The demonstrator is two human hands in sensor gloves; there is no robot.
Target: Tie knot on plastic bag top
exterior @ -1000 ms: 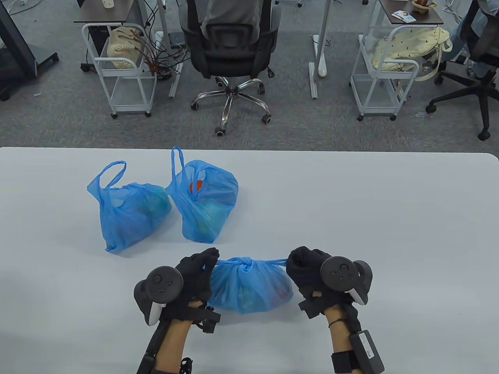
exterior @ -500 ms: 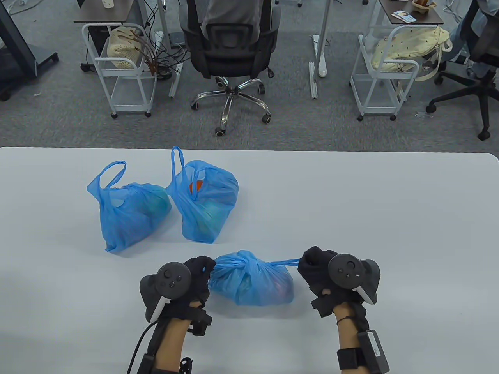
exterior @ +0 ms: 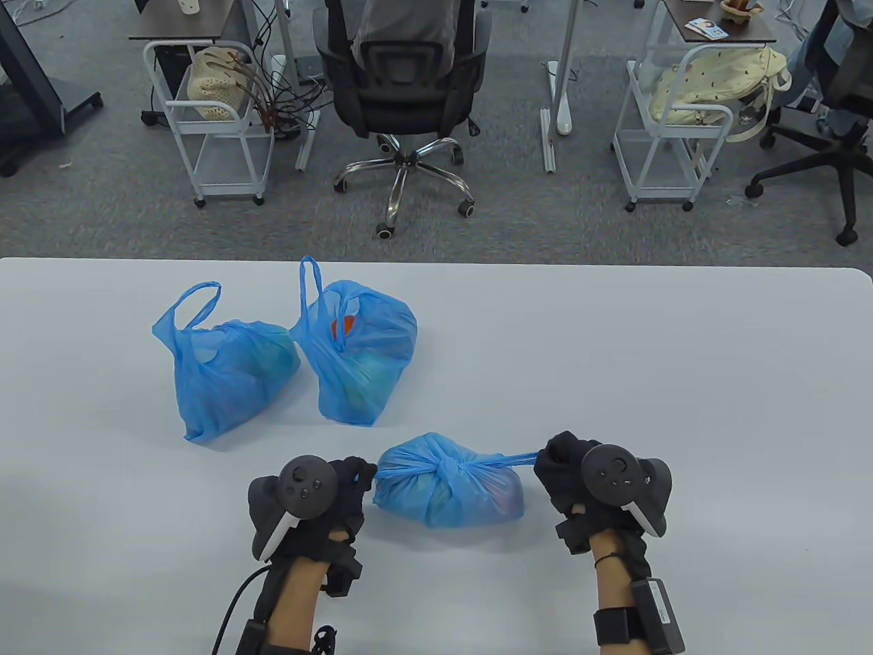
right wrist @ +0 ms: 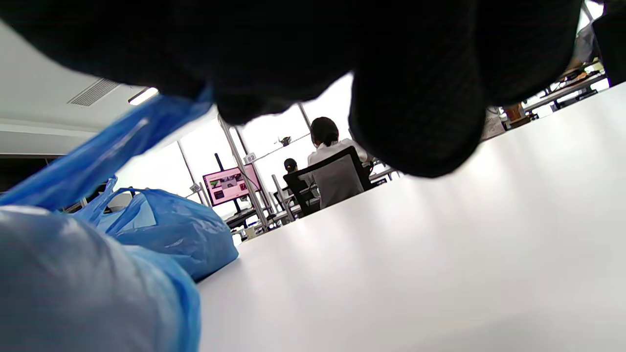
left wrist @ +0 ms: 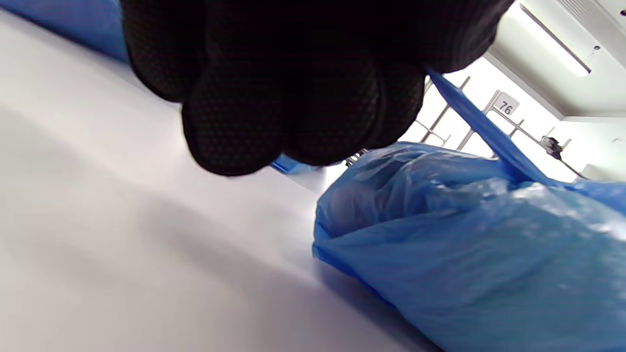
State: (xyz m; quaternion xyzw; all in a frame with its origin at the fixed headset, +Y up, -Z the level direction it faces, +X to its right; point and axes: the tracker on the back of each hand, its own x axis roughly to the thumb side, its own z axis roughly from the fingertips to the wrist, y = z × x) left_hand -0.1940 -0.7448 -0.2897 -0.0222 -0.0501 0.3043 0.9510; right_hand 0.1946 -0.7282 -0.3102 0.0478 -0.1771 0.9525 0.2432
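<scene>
A filled blue plastic bag (exterior: pixel 450 488) lies on the white table (exterior: pixel 682 382) between my hands, with a knot (exterior: pixel 447 469) on its top. My left hand (exterior: pixel 354 477) grips the bag's left handle, closed in a fist right beside the bag. My right hand (exterior: pixel 556 460) grips the right handle (exterior: pixel 511 460), which is stretched taut from the knot. In the left wrist view the handle strip (left wrist: pixel 484 129) runs from my closed fingers (left wrist: pixel 293 98) to the bag (left wrist: pixel 464 254). In the right wrist view the handle (right wrist: pixel 98 151) leaves my fist toward the bag (right wrist: pixel 88 283).
Two other blue bags with loose, untied handles stand further back, one on the left (exterior: pixel 225 368) and one beside it (exterior: pixel 361 355). Beyond the table's far edge are an office chair (exterior: pixel 402 82) and wire carts (exterior: pixel 218 123).
Both hands have pulled apart and toward me, drawing the handles tight. The knot has cinched down, and the bag has shifted slightly right.
</scene>
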